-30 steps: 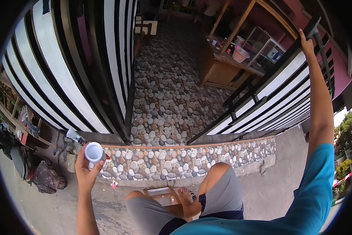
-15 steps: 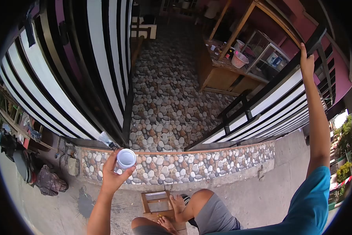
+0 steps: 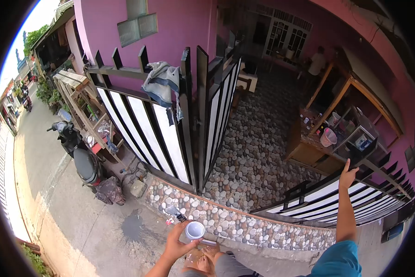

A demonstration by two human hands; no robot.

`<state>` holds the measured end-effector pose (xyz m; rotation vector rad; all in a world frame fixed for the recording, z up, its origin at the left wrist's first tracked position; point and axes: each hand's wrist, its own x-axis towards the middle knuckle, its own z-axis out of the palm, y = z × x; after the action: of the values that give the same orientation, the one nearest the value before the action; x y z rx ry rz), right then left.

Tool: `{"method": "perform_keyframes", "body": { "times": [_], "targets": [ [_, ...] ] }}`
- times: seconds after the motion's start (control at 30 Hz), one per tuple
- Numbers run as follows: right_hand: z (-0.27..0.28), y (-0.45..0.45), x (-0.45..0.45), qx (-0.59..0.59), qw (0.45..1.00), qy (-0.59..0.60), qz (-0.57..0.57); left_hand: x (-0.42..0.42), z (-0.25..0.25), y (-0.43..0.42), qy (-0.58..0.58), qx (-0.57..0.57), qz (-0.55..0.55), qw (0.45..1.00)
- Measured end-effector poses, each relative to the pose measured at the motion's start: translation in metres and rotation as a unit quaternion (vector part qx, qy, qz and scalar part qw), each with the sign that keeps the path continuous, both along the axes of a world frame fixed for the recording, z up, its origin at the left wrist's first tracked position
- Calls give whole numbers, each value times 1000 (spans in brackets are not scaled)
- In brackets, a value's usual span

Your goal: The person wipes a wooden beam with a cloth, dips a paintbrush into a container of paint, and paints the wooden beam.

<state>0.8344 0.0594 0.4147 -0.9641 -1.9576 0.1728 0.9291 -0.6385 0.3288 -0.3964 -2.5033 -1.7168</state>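
My left hand (image 3: 177, 244) holds a small white plastic cup (image 3: 189, 236) between thumb and fingers, its open top facing me. Just beyond those fingertips is a small object (image 3: 174, 211) with a clear, whitish part and a dark part; whether the fingers grip it I cannot make out. My right hand (image 3: 348, 177), arm stretched out, is at the top of the right gate leaf (image 3: 325, 199), which has black bars and white panels. Its fingers appear closed on the gate's end, partly hidden, with the index finger pointing up.
The left gate leaf (image 3: 147, 122) carries a hanging cloth (image 3: 163, 85). A pebble-patterned step (image 3: 235, 225) runs below the gateway. A motorbike (image 3: 85, 161) stands at left beside a wooden rack (image 3: 80, 99). Inside are a wooden counter (image 3: 304, 150) and a person (image 3: 317, 62).
The view has swung up and left, showing the street and motorbike. My left hand keeps the white cup, with the small clear-and-dark object still close to its fingertips. My right hand stays at the gate.
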Motion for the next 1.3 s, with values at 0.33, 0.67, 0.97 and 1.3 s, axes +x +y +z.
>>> {"method": "perform_keyframes", "body": {
  "times": [0.33,0.67,0.97,1.3],
  "targets": [
    [34,-21,-3,-92,954,-222,-178,122,116,-62,-39,-18,165,985],
    [125,-125,-7,-201,735,-641,-93,179,174,-56,-130,-48,253,957],
    [211,-476,-170,208,768,-140,590,215,176,-63,-149,19,278,949],
    [249,-610,-288,193,817,-279,466,249,190,-65,-147,8,348,926]
  ]
}}
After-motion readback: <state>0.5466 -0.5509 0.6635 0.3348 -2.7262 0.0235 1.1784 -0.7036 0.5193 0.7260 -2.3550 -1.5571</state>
